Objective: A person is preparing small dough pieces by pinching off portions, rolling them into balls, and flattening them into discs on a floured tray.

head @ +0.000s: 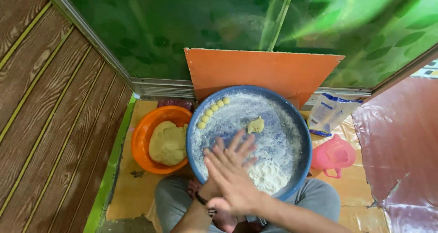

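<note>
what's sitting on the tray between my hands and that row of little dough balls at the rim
In the head view, only the floured floor of the blue tray lies between the pressed-together hands and the row of dough balls; the torn dough piece sits off right.

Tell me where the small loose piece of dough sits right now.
In the head view the loose dough piece lies on the floured blue tray, near its centre, right of the row of dough balls and above the pressed-together hands.

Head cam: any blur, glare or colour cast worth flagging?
Head view: hands pressed together, right hand over left hand, slightly motion-soft at the fingertips; blue tray, dough balls and orange bowl sharp; green panel behind smeared with bright glare at top; red sheet shows soft sheen; light even, shadows weak.
</note>
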